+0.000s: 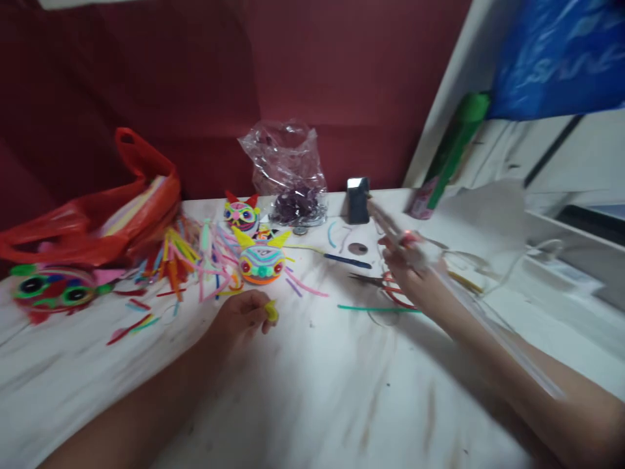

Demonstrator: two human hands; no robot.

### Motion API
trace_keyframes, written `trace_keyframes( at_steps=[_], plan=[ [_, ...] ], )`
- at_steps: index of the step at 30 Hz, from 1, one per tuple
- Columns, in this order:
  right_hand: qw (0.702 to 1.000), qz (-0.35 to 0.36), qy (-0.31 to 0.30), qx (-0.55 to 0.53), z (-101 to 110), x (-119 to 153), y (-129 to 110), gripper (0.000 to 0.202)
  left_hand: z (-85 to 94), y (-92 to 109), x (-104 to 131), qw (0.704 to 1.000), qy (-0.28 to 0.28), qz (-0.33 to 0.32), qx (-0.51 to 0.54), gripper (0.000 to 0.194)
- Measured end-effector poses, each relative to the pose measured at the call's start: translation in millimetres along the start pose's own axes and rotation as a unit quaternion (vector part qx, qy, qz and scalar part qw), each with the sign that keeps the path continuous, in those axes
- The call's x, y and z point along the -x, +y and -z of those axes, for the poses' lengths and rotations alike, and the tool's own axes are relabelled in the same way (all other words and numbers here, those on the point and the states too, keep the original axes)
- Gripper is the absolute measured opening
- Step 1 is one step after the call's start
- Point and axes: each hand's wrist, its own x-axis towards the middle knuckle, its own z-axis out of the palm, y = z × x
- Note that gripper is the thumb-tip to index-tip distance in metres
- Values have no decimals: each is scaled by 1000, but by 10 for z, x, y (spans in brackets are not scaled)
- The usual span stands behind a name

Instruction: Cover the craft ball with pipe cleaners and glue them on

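Observation:
Between its thumb and fingers my left hand [244, 314] pinches a small yellow piece [271, 311], just in front of a round striped figure [262, 262] with yellow horns. My right hand [407, 264] is wrapped round a blurred hot glue gun [398, 234], its tip toward the dark phone-like block [358, 200] at the back and a pale cord trailing along the forearm. Scissors with red handles [403, 294] lie beneath my right hand. A green strip [366, 308] lies just left of them on the table.
A red plastic bag [92, 221] and many coloured fuzzy sticks [176, 260] cover the left, with a big-eyed figure [53, 291]. A smaller figure [241, 213] and a clear bag [293, 169] stand behind. A power strip [561, 273] lies right.

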Motion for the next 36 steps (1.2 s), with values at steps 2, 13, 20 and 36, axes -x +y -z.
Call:
trace_keyframes(
  at_steps=[2, 13, 20, 36],
  plan=[
    [978, -15, -58, 199, 48, -187, 191, 20, 17, -10, -15, 1000, -6, -5, -2, 24],
    [907, -25, -212, 362, 30, -265, 751, 16, 29, -35, -36, 1000, -9, 9, -15, 28],
    [955, 71, -117, 263, -14, -146, 355, 14, -90, -53, 26, 999, 0, 3, 36, 24],
    [949, 77, -242, -185, -721, 562, -916, 17, -154, -85, 84, 996, -49, 15, 67, 23]
  ],
)
